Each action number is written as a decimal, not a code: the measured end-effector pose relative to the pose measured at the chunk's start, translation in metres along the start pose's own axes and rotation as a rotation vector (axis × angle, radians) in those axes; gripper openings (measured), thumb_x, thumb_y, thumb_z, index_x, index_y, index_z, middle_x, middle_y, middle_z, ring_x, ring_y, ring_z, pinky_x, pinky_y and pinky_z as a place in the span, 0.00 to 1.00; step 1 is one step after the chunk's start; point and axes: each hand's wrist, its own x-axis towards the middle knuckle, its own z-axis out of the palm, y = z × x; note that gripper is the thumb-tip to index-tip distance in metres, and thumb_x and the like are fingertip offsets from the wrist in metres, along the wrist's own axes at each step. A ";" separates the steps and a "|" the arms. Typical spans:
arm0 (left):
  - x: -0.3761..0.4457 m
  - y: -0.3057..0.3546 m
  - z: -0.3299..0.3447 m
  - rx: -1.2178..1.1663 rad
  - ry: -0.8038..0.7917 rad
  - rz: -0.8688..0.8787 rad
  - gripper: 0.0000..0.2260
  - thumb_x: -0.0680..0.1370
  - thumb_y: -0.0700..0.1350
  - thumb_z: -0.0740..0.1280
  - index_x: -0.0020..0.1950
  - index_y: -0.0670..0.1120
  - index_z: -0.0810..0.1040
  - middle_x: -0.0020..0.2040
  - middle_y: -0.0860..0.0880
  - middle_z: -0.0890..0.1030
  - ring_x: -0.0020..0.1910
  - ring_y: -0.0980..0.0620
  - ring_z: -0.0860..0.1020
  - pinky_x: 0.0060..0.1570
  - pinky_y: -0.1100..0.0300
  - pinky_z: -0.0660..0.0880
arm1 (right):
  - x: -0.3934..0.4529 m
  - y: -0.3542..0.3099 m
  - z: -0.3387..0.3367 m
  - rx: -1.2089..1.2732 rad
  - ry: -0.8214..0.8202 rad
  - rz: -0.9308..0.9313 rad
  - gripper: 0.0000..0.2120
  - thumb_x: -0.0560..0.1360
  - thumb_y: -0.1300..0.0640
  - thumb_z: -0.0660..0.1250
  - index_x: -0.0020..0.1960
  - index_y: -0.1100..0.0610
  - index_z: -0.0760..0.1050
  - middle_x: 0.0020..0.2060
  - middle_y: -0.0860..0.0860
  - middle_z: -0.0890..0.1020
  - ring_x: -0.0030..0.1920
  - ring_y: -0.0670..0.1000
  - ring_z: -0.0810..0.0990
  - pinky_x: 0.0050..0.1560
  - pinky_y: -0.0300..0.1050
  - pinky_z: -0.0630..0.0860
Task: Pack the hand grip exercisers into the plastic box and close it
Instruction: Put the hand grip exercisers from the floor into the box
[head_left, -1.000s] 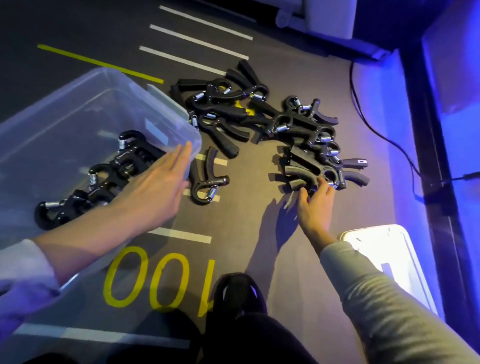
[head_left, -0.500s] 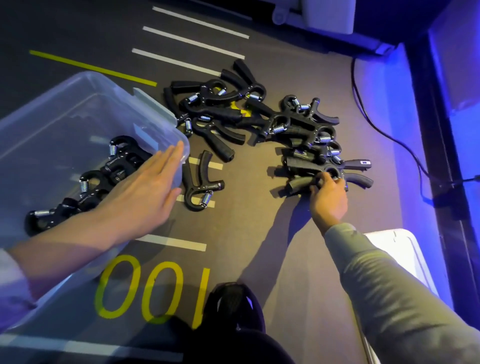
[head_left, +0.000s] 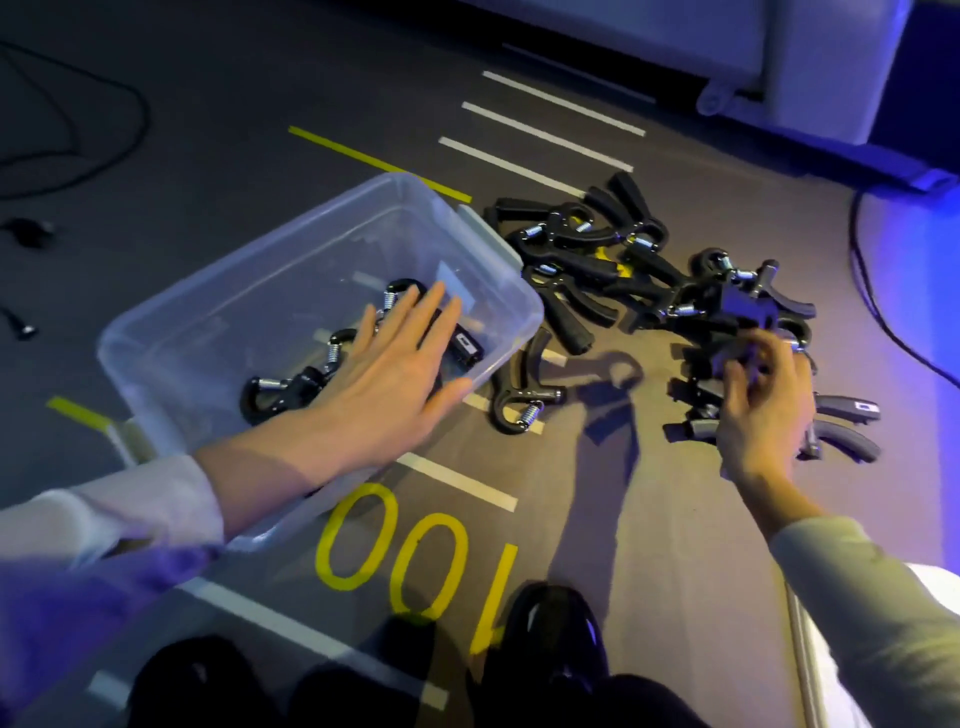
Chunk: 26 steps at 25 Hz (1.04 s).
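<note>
A clear plastic box (head_left: 311, 249) stands open on the floor at the left, with several black hand grip exercisers (head_left: 291, 387) lying in it. My left hand (head_left: 387, 384) hovers flat over the box's near right corner, fingers straight, holding nothing. A pile of black exercisers (head_left: 597, 260) lies on the floor to the right of the box. My right hand (head_left: 763, 405) curls its fingers round one exerciser (head_left: 727, 353) lifted at the pile's near right side. One single exerciser (head_left: 519, 395) lies apart, just beside the box.
The white lid (head_left: 935, 582) shows at the right edge behind my right sleeve. My black shoes (head_left: 545, 639) are at the bottom. A black cable (head_left: 878, 306) runs along the right. Yellow "100" (head_left: 410, 561) and white lines mark the floor. More cables (head_left: 104, 150) lie at the far left.
My right hand has closed on an exerciser and raised it off the pile's near side. My left hand has shifted over the box. The camera view has swung left.
</note>
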 end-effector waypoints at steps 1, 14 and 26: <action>-0.002 -0.010 -0.004 0.025 0.040 -0.030 0.32 0.78 0.60 0.50 0.76 0.45 0.45 0.77 0.47 0.43 0.75 0.46 0.42 0.70 0.43 0.41 | 0.003 -0.029 0.004 0.051 0.002 -0.106 0.14 0.75 0.66 0.61 0.59 0.60 0.74 0.51 0.61 0.74 0.46 0.41 0.73 0.51 0.28 0.69; -0.038 -0.107 -0.074 -0.446 0.339 -0.159 0.26 0.78 0.59 0.47 0.71 0.48 0.66 0.68 0.48 0.72 0.67 0.48 0.68 0.61 0.62 0.61 | -0.017 -0.232 0.119 0.052 -0.542 -0.946 0.16 0.73 0.62 0.64 0.60 0.55 0.75 0.54 0.57 0.73 0.53 0.51 0.73 0.53 0.38 0.68; -0.041 -0.114 -0.050 -1.087 0.135 -0.586 0.08 0.77 0.45 0.66 0.52 0.42 0.76 0.43 0.41 0.83 0.43 0.47 0.83 0.44 0.55 0.80 | -0.071 -0.232 0.148 0.183 -0.794 -0.565 0.22 0.75 0.64 0.60 0.68 0.58 0.64 0.65 0.55 0.67 0.65 0.50 0.68 0.63 0.41 0.67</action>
